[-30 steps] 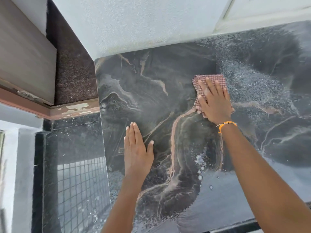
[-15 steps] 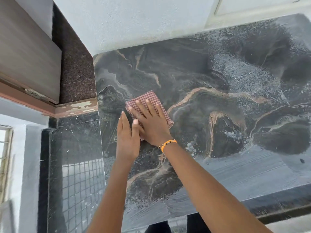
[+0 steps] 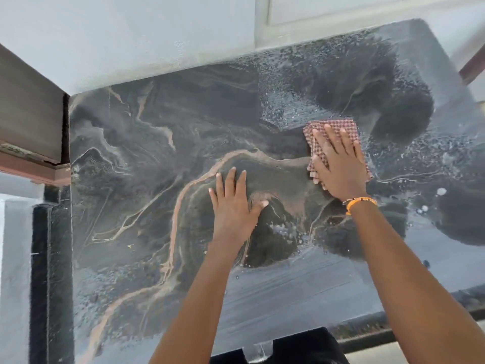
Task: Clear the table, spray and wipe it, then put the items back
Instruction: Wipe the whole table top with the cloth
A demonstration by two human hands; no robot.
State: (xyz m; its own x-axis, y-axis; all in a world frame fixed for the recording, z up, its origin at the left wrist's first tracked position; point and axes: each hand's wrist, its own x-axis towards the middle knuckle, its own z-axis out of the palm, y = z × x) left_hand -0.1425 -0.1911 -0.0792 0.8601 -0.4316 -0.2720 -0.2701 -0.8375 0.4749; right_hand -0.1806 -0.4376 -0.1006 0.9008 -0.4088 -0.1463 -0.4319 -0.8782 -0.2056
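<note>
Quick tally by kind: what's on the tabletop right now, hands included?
Checked cloth: 1
Hands pressed flat: 2, left hand on the bare marble tabletop, right hand on the cloth
Total: 3

Two bare forearms with no sleeves, left hand (image 3: 234,206) without jewellery, right hand (image 3: 338,166) with a thin orange beaded wristband (image 3: 360,202) just behind it at the wrist.
</note>
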